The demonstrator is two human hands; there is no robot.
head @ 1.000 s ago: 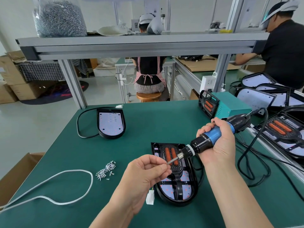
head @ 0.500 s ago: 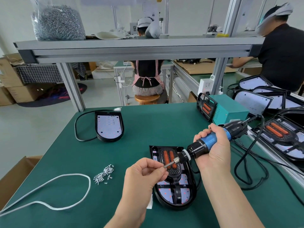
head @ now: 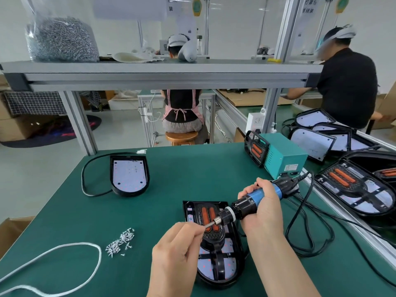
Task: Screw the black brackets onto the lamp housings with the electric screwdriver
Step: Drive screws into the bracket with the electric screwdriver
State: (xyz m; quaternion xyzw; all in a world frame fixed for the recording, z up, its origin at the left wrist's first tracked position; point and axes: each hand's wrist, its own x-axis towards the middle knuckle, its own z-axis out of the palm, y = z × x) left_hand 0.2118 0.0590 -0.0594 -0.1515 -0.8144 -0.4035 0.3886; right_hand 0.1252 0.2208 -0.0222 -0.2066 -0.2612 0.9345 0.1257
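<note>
Our left hand (head: 177,249) pinches the bit tip, our right hand (head: 263,211) grips the barrel of the blue-and-black electric screwdriver (head: 246,205), tilted above the black orange-slotted bracket (head: 214,235) lying in the black oval lamp housing (head: 220,282) on the green table mat (head: 182,179).

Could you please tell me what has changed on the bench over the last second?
Nothing visibly changed apart from a slight shift of the view. The right hand keeps gripping the electric screwdriver, and the left hand keeps pinching at its bit above the lamp housing; whether a screw is between the fingers is hidden. Nothing was taken or let go. The loose screws lie where they were.
</note>
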